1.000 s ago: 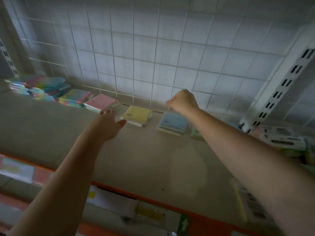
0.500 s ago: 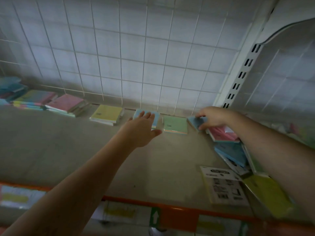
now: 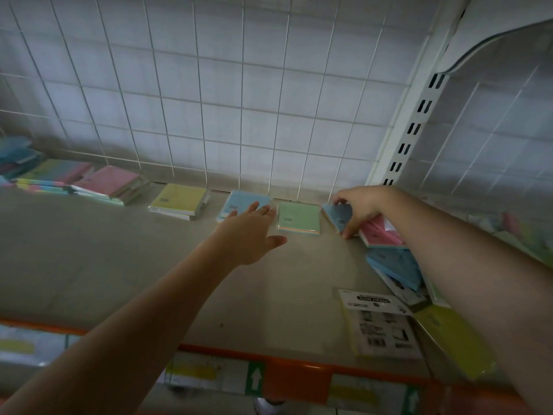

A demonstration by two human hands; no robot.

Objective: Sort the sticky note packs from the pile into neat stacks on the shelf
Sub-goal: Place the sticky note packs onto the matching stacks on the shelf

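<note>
Along the back of the grey shelf [image 3: 125, 265] lie a pink stack [image 3: 110, 185], a yellow stack [image 3: 179, 200], a blue stack [image 3: 244, 200] and a green pack [image 3: 299, 218]. My left hand [image 3: 250, 232] hovers open, fingers stretched over the front of the blue stack. My right hand [image 3: 360, 206] grips a blue sticky note pack [image 3: 335, 215] tilted on edge at the top of the pile [image 3: 395, 265], just right of the green pack. The pile holds pink, blue and yellow-green packs and runs under my right forearm.
A white wire grid [image 3: 239, 100] backs the shelf, with a slotted white upright [image 3: 410, 136] at the right. Multicoloured stacks [image 3: 36, 178] sit far left. A face-down pack with a printed label [image 3: 380, 324] lies near the orange front edge [image 3: 299, 366].
The view swung right and the pile came into sight. My right hand moved from the blue stack to the pile and took hold of a blue pack. My left hand shifted right to the blue stack.
</note>
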